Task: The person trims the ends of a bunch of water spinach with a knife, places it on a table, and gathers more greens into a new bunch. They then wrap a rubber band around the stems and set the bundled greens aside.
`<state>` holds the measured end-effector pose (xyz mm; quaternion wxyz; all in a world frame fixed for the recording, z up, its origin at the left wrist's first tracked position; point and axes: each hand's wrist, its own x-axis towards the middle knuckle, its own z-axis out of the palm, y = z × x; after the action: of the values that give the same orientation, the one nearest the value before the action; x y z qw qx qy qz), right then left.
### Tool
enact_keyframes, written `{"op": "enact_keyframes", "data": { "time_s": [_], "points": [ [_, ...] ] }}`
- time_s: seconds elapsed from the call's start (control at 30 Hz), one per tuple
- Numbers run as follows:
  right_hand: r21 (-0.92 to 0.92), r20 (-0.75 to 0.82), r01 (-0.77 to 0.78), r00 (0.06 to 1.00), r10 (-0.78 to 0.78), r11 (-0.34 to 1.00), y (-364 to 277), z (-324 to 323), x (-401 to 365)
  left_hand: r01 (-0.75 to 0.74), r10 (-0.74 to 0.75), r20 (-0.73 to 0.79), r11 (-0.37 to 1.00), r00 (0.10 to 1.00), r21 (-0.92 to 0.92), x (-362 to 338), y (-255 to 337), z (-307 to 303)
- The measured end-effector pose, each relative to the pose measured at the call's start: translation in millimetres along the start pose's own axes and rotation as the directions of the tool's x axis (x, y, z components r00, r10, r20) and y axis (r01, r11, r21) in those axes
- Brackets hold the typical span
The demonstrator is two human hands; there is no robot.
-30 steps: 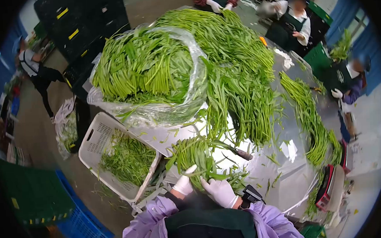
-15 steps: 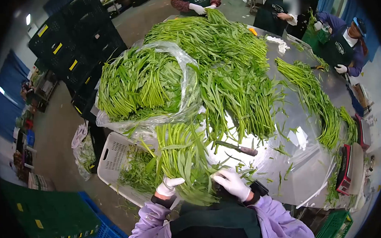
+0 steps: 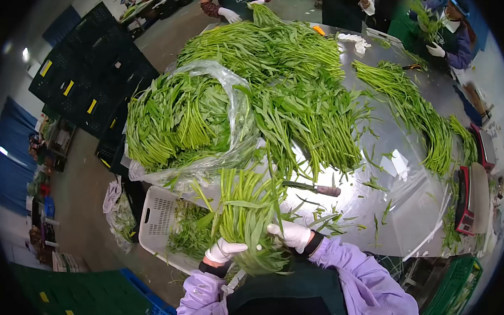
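Note:
A bunch of water spinach (image 3: 244,206) stands in front of me, stems pointing away and leaves toward my apron. My left hand (image 3: 225,250), in a white glove, is closed around its lower left side. At the right edge of the bunch, my gloved right hand (image 3: 293,235) has its fingers closed on leaves and stems; the fingertips are partly hidden. Just beyond the right hand, a knife (image 3: 325,190) with a brown handle lies on the metal table (image 3: 374,208). A clear plastic bag (image 3: 234,81) full of water spinach sits beyond the bunch.
A large water spinach heap (image 3: 281,53) covers the table's far side, with another row (image 3: 409,112) to the right. A white crate (image 3: 152,220) holds loose leaves at my left. Red scales (image 3: 465,203) stand at the right edge. Dark crates (image 3: 88,75) are stacked left. Several co-workers stand around.
My right hand has moved left and in against the bunch. The bunch is held more upright and closer together. My view has shifted slightly; the co-worker at right now holds up some greens.

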<state>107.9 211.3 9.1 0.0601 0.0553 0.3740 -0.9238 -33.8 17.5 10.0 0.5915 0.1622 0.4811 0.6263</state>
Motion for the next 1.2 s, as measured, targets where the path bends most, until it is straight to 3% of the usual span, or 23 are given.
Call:
{"op": "enact_keyframes", "data": {
  "time_s": [0.07,0.13,0.17,0.27,0.43,0.5,0.57,0.63,0.67,0.7,0.73,0.77,0.8,0.83,0.87,0.9,0.93,0.97,1.0,1.03,1.1,1.13,1.2],
  "points": [
    [0.06,-0.034,-0.082,0.996,0.084,0.995,-11.2,8.5,2.8,0.033,-0.034,0.028,0.998,0.999,0.046,-1.4,9.6,-0.7],
    [-0.262,-0.064,0.07,0.994,-0.09,0.963,-8.3,10.4,7.4,0.048,-0.051,0.052,0.996,0.997,0.071,-6.5,19.7,-2.8],
    [-0.262,-0.064,0.066,0.994,-0.086,0.963,-7.1,10.8,6.9,0.058,-0.066,0.081,0.993,0.995,0.1,-8.1,23.4,-4.1],
    [-0.015,-0.112,-0.268,0.958,0.265,0.963,-7.1,11.9,0.7,0.046,-0.067,0.07,0.961,0.995,0.272,-10.8,22.7,-14.6],
    [-0.002,0.016,-0.459,0.888,0.459,0.888,-19.2,13.1,-17.1,-0.013,-0.008,0.06,0.942,0.998,0.337,-19.3,15.5,-22.4],
    [0.061,-0.038,-0.353,0.934,0.356,0.933,-29.2,12.3,-28.3,0.044,-0.063,0.064,0.961,0.996,0.272,-25.8,16.5,-27.0],
    [0.259,0.007,-0.141,0.99,0.144,0.955,-29.3,2.1,-43.4,0.248,-0.255,0.014,0.95,0.967,0.191,-34.0,13.2,-31.6],
    [0.196,-0.085,-0.021,0.996,0.038,0.98,-30.0,-3.8,-54.7,0.254,-0.256,0.027,0.966,0.966,0.042,-35.3,8.3,-35.2],
    [0.23,-0.396,0.012,0.914,0.082,0.973,-43.6,0.6,-59.1,0.188,-0.203,0.067,0.965,0.977,0.182,-34.1,17.3,-26.5],
    [0.248,-0.663,0.053,0.737,0.13,0.967,-58.0,2.9,-64.2,0.11,-0.153,0.116,0.943,0.981,0.314,-33.9,21.5,-21.6],
    [0.507,-0.472,0.415,0.867,-0.16,0.755,-49.5,-25.4,-68.9,0.099,-0.139,0.101,0.939,0.985,0.329,-34.8,15.4,-27.2],
    [0.756,-0.228,0.399,0.903,-0.363,0.519,-67.2,-32.6,-64.0,0.097,-0.136,0.1,0.94,0.986,0.327,-35.8,8.9,-32.2],
    [0.434,-0.369,0.435,0.885,-0.285,0.789,-80.7,-23.8,-64.9,0.218,-0.228,0.077,0.968,0.97,0.123,-37.2,3.4,-35.0],
    [0.052,-0.513,0.336,0.817,-0.263,0.94,-91.8,-11.0,-68.7,0.326,-0.32,0.076,0.941,0.944,-0.087,-37.8,-1.4,-37.7],
    [-0.185,-0.459,0.217,0.843,-0.279,0.959,-90.9,6.9,-60.5,0.257,-0.258,0.052,0.966,0.965,0.037,-34.6,7.2,-21.0],
    [-0.413,-0.406,0.095,0.871,-0.277,0.906,-85.2,22.0,-52.2,0.256,-0.258,0.052,0.966,0.965,0.036,-33.5,10.0,-15.1],
    [-0.862,-0.165,0.06,0.905,-0.392,0.503,-67.7,9.0,-47.5,0.257,-0.257,0.041,0.966,0.966,0.008,-33.2,11.4,-10.9],
    [-0.941,0.122,0.263,0.851,-0.511,0.214,-63.6,16.4,-34.1,0.258,-0.257,0.03,0.966,0.966,-0.019,-31.3,12.5,-8.3],
    [-0.971,0.161,0.224,0.872,-0.463,0.085,-69.3,34.0,-27.7,0.251,-0.259,0.052,0.96,0.964,0.124,-26.9,13.8,-6.7],
    [-0.986,0.166,0.162,0.9,-0.403,-0.044,-63.3,43.2,-23.5,0.253,-0.261,0.053,0.959,0.964,0.125,-23.4,14.8,-3.5],
    [-0.964,0.264,0.239,0.909,-0.323,-0.115,-49.7,43.9,-13.2,0.183,-0.195,0.223,0.98,0.955,0.074,-19.8,17.6,2.7],
    [-0.945,0.307,0.253,0.903,-0.3,-0.207,-43.7,41.5,-9.8,0.171,-0.194,0.208,0.978,0.959,0.123,-21.6,13.8,0.7],
    [-0.918,0.395,0.375,0.832,-0.39,-0.129,-45.9,36.0,-2.5,0.19,-0.224,0.202,0.966,0.954,0.174,-25.3,17.4,3.0]
  ]
}}
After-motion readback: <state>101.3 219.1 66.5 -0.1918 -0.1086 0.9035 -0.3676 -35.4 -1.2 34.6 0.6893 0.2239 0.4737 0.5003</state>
